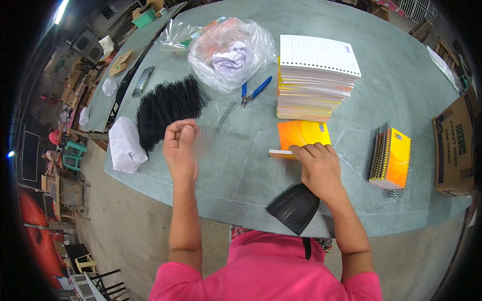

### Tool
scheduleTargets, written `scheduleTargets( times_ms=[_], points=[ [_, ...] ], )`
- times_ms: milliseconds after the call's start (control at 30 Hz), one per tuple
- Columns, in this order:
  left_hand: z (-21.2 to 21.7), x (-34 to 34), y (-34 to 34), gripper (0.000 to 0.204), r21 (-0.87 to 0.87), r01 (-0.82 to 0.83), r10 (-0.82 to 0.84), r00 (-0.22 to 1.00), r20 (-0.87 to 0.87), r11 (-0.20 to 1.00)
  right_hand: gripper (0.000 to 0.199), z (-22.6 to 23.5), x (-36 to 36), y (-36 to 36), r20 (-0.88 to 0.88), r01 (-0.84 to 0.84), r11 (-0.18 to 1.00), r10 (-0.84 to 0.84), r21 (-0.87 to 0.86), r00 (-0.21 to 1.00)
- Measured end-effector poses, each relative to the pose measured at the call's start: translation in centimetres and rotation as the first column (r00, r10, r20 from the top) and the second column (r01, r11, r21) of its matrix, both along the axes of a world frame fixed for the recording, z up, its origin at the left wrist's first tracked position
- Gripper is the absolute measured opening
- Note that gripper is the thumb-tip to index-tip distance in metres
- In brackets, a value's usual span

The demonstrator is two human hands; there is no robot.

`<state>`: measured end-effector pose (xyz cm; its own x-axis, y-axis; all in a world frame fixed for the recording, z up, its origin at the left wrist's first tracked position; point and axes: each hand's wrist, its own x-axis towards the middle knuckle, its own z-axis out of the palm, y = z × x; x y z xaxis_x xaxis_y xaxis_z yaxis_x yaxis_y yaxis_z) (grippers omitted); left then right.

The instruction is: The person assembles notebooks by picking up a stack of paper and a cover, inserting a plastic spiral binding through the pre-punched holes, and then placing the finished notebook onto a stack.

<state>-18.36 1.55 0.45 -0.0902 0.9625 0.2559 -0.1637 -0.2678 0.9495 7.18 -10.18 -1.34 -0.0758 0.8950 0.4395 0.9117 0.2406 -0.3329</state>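
My left hand (pixel 182 150) is closed in a pinch on one end of a thin spiral wire (pixel 236 135), which stretches rightward and blurs near my fingers. A second spiral wire (pixel 225 117) lies on the table just behind it. My right hand (pixel 320 165) grips the near edge of a small orange and yellow notepad (pixel 301 131), its fingers bent over the cover. Behind that notepad rises a tall stack of unbound notepads (pixel 316 85), with a lined, punched sheet on top. To the right stand spiral-bound notepads (pixel 394 158) in a row.
Left on the green table (pixel 241 185) are a heap of black spiral wires (pixel 168 108) and a white paper-wrapped bundle (pixel 126 144). Blue-handled cutters (pixel 257 91) lie before a plastic bag (pixel 231 52). A black pad (pixel 295 206) sits at the near edge, a cardboard box (pixel 456 145) far right.
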Motion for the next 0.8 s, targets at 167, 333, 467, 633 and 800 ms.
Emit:
scheduleTargets(
  times_ms=[167,333,467,633,800],
  points=[
    [-1.1,3.5,-1.2,0.022,-0.311,0.388,-0.319,0.914,0.251,0.868,0.035,0.0,0.2,-0.3,0.005,0.014,1.000,-0.014,-0.008,1.000],
    [-3.8,4.5,-2.2,0.031,-0.275,0.660,-0.616,0.751,0.235,0.699,0.029,-0.4,0.3,0.0,-0.052,0.022,0.999,-0.020,0.043,0.998],
    [-4.2,4.8,-2.1,0.030,-0.150,0.717,-0.669,0.692,0.271,0.681,0.024,-0.6,0.3,0.1,-0.058,0.020,0.998,-0.016,0.064,0.998],
    [-3.8,4.7,-2.3,0.026,-0.177,0.781,-0.718,0.621,0.314,0.599,0.023,-0.7,0.3,0.1,-0.017,0.036,0.999,-0.036,0.023,0.999],
    [-1.8,5.8,-3.8,0.020,-0.408,0.570,-0.688,0.679,-0.255,0.714,0.025,-0.4,0.1,0.1,-0.014,0.050,0.998,-0.049,0.042,0.999]
  ],
)
